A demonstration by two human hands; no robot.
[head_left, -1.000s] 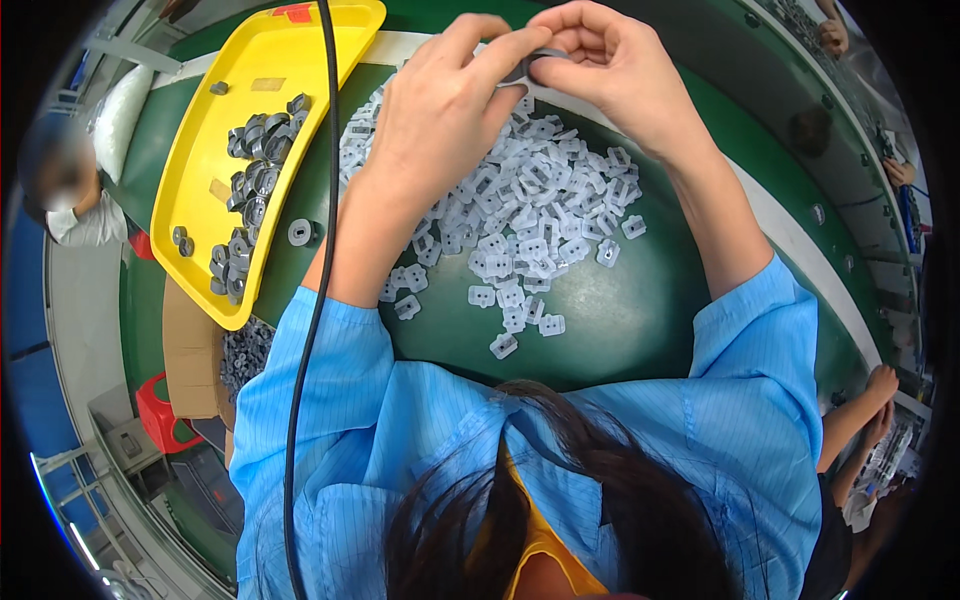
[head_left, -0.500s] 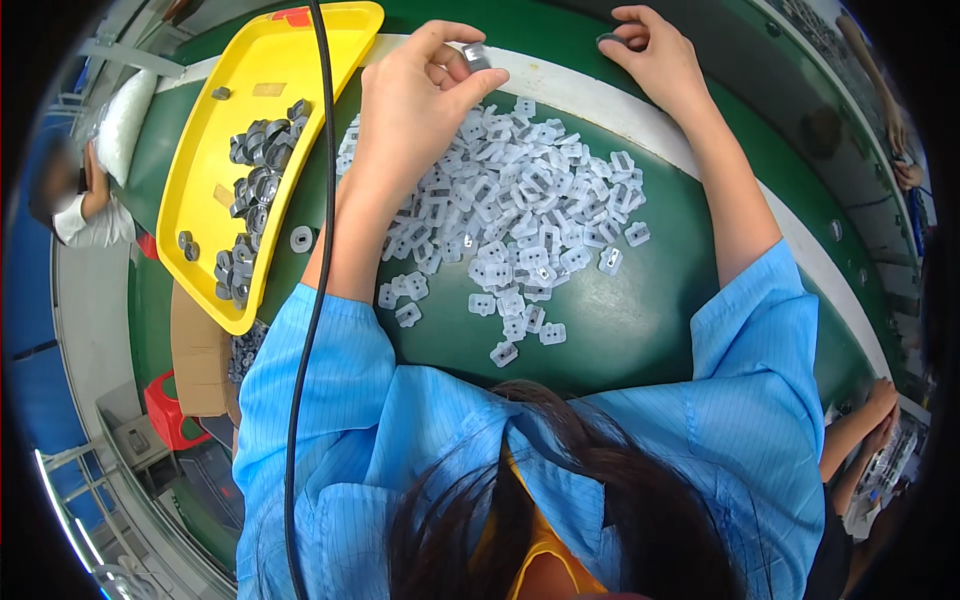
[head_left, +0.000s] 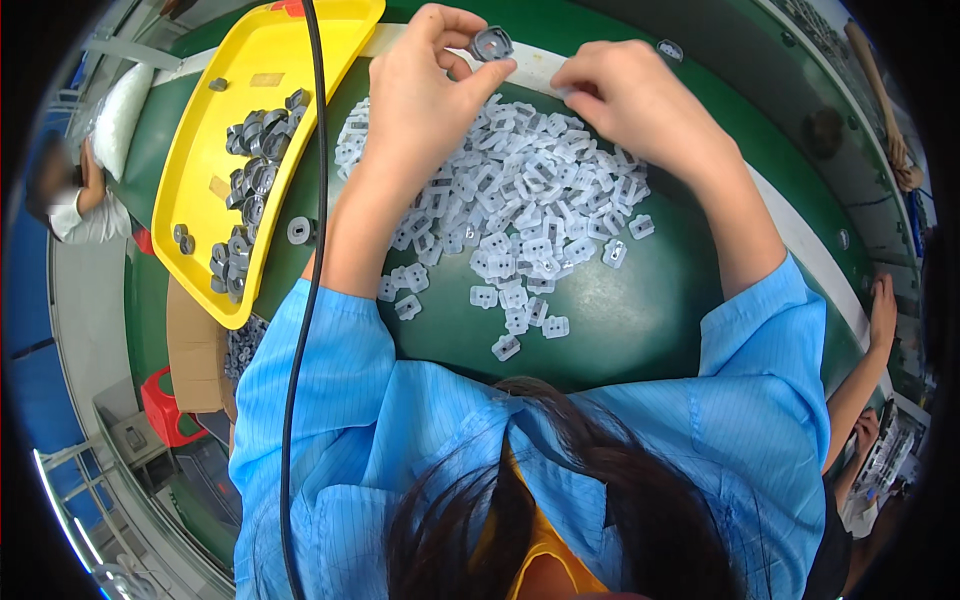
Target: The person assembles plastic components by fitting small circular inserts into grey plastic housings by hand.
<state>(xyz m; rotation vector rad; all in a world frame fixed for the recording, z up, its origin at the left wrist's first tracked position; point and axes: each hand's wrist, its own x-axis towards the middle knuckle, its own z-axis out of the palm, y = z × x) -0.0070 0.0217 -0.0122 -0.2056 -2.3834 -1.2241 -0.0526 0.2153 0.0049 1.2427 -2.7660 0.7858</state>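
Note:
My left hand (head_left: 430,90) pinches a small round grey part (head_left: 491,43) between thumb and fingers at the far edge of the green work surface (head_left: 640,320). My right hand (head_left: 625,100) rests with curled fingertips on the far side of a heap of small translucent white plastic pieces (head_left: 510,215); whether it holds one I cannot tell. Both forearms come out of light blue sleeves.
A yellow tray (head_left: 200,180) at the left holds several grey round parts (head_left: 245,190). One grey ring (head_left: 299,231) lies beside it. A black cable (head_left: 305,300) crosses my left arm. Another person's arm (head_left: 865,370) is at the right, and a seated person (head_left: 70,200) at the far left.
My hands were together at first, then apart. My right hand has come back down onto the white pieces. My left hand now holds the grey part up at the far edge.

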